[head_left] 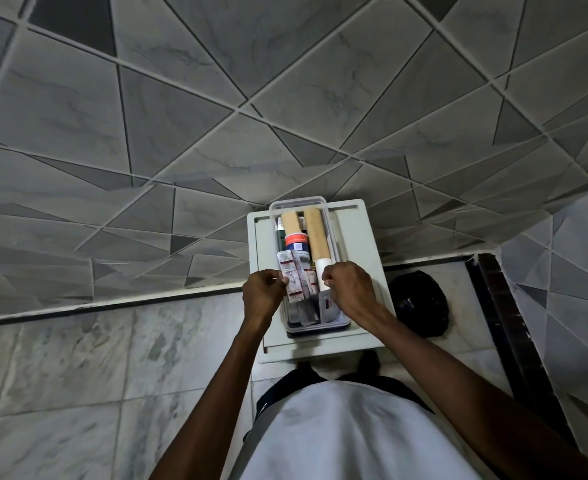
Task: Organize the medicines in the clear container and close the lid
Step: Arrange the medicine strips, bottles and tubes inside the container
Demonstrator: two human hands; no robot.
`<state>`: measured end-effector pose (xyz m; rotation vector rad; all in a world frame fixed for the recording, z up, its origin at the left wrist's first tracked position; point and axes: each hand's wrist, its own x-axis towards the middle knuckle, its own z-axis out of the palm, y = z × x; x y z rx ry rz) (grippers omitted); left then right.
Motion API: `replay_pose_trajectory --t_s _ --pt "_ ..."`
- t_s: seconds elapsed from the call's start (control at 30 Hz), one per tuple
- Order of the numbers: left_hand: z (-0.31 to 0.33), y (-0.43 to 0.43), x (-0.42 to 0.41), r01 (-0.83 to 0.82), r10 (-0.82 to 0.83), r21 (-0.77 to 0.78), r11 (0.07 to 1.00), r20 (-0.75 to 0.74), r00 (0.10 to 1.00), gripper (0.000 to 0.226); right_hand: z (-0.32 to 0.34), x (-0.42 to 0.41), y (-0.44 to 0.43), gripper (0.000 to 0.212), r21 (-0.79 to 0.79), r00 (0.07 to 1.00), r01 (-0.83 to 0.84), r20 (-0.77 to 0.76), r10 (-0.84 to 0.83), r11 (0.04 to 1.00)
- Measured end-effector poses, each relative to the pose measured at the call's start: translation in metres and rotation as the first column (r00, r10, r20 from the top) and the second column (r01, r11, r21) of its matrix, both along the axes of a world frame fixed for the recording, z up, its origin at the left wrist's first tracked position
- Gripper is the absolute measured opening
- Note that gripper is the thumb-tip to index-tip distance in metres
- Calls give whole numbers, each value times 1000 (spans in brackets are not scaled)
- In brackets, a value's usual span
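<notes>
Head view: clear container point(287, 329) sat on the tabletop point(368, 271), lid not seen. Left hand point(263, 294) pinched a blister strip point(290, 275); right hand point(349, 287) closed beside it, contents unclear. Sorting step; next, judged: lay the strip flat inside.

Tan rolls point(315, 233), grey geometric tiles point(181, 98)

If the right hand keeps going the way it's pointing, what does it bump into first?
The right hand points left and forward, already at the white end of the long tan roll. Probably it would meet that first, then the pill strips the left hand holds. Depth is hard to judge.
</notes>
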<state>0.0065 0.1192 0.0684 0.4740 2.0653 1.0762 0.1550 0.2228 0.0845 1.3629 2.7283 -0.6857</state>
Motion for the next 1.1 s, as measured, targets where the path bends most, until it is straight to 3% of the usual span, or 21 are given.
replay_pose_trajectory --t_s 0.07,0.13,0.17,0.2,0.3,0.43,0.5,0.67,0.9,1.03,1.1 --pt "6 4 -2 0 -6 54 999 118 993 13 5 -6 1 10 -250 957 164 -193 -215 954" --pt "9 8 -3 -16 -1 74 997 216 976 14 12 -10 2 17 -603 856 206 -270 -440 770" --pt "8 11 -3 -23 5 72 997 235 972 12 15 -13 2 23 -689 831 195 -263 -491 698" --pt "7 13 -4 -24 7 72 997 240 971 10 17 -15 2 26 -704 832 185 -258 -490 685" --pt "2 19 -6 -39 24 69 997 202 979 7 15 -26 1 23 -649 828 262 -229 -512 714" --pt "0 20 -11 -112 114 22 993 -103 988 10 0 -47 6 15 -556 823 351 -200 -532 753" --pt "-3 18 -15 -109 109 6 994 -154 982 18 -6 -58 9 15 -525 839 345 -199 -507 778" --pt "-17 10 -16 -19 9 -109 994 -96 995 25 -9 -83 9 9 -397 895 339 -145 -423 853" --pt "-28 5 -14 -14 16 -51 999 31 999 21 -11 -66 20 21 -414 894 314 -173 -412 854" --pt "-23 2 -12 13 -11 -27 1000 75 997 35 -4 -35 17 21 -176 873 383 -254 -417 907" --pt "-22 2 -8 37 -35 -23 999 85 996 43 -8 -18 16 31 -86 883 420 -188 -429 903"
